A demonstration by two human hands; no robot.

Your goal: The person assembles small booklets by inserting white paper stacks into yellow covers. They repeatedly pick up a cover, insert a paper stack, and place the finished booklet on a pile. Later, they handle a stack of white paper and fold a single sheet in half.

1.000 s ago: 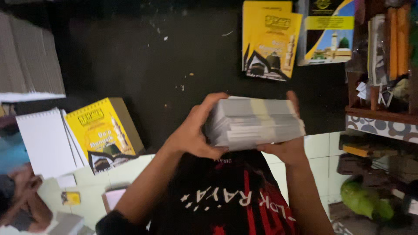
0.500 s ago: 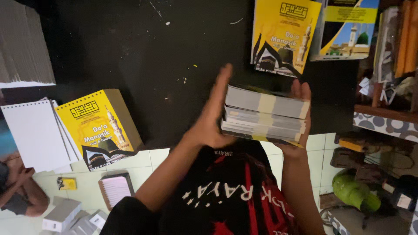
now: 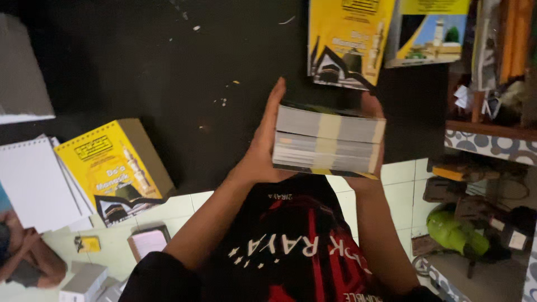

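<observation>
While the left hand [image 3: 263, 151] and right hand [image 3: 372, 140] clamp the thick grey-edged stack of booklets [image 3: 327, 140] above the black desk [image 3: 168, 72], fingers flat, even pressure looks best.

Left hand [image 3: 263, 148] and right hand [image 3: 372, 140] raised, palms inward, fingers extended upward.

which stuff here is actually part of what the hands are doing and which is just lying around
In hand:
- stack of small booklets, pressed between the left hand and right hand

Lying about:
- yellow spiral-bound booklet pile on the dark mat
- white spiral-bound pad
- two yellow covers at the top
- green object at the right
- small white boxes on the tiles
</observation>
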